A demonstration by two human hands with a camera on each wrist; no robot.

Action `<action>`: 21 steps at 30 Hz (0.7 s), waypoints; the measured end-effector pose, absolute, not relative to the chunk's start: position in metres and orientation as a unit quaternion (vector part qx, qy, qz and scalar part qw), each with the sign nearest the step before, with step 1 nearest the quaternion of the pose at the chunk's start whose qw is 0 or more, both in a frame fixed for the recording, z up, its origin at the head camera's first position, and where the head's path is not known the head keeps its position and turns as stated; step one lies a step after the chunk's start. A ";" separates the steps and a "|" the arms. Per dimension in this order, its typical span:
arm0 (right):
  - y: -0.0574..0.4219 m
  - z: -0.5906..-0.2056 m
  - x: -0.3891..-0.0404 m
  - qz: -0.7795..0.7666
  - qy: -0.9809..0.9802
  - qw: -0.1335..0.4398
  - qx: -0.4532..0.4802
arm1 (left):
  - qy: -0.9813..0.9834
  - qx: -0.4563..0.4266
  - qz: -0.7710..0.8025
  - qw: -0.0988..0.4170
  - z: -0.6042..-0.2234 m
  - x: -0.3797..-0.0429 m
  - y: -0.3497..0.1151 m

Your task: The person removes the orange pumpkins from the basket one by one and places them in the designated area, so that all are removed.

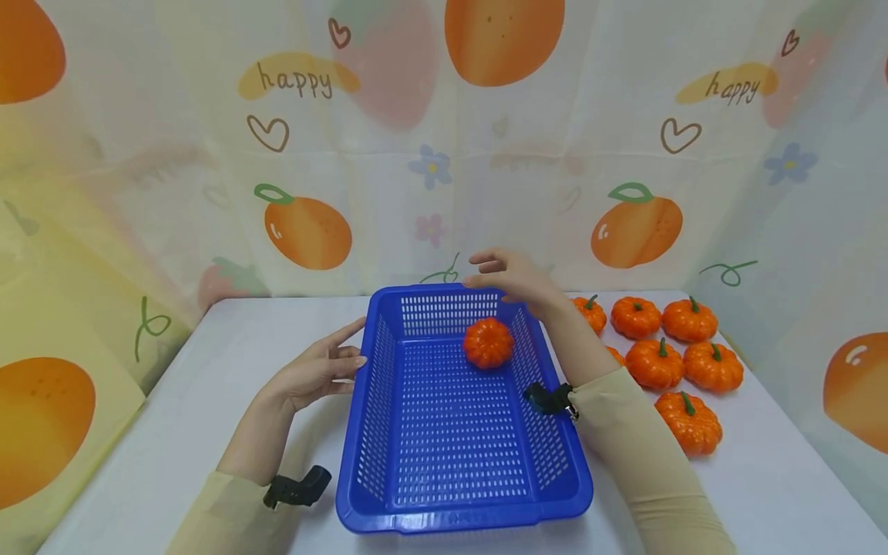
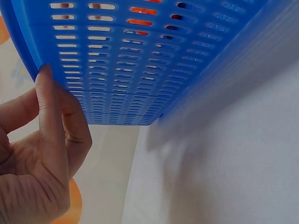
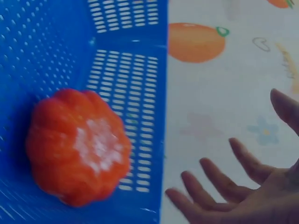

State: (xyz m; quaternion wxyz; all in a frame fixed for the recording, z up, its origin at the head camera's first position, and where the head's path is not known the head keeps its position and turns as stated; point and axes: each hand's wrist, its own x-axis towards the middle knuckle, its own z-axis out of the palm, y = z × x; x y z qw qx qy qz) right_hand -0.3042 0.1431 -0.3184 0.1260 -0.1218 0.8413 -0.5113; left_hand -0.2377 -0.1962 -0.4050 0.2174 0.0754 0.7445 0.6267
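A blue plastic basket (image 1: 458, 432) with slotted walls stands in front of me on the white table. My left hand (image 1: 319, 368) is at its left rim, the thumb on the edge and bent fingers under the rim against the outer wall (image 2: 107, 65). Inside the basket, near the far right corner, lies an orange toy pumpkin (image 1: 489, 343), its stem not visible. My right hand (image 1: 516, 281) hovers over the far right corner with fingers spread and nothing in them. In the right wrist view the fingers of the right hand (image 3: 247, 186) are apart from the pumpkin (image 3: 79, 147).
Several orange pumpkins with green stems (image 1: 654, 364) sit on the right side of the table, some partly hidden by my right arm. A patterned cloth (image 1: 472, 193) hangs behind the table (image 1: 229, 362). Black devices are strapped to both wrists.
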 end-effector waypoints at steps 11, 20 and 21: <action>0.135 -0.336 -0.316 -0.451 0.866 0.202 -0.074 | 0.750 0.076 0.623 0.210 -0.405 -0.238 -0.197; 0.128 -0.354 -0.318 -0.371 0.876 0.293 -0.095 | 0.747 0.078 0.625 0.211 -0.407 -0.237 -0.197; 0.128 -0.356 -0.318 -0.365 0.876 0.300 -0.095 | 0.748 0.078 0.625 0.210 -0.407 -0.237 -0.196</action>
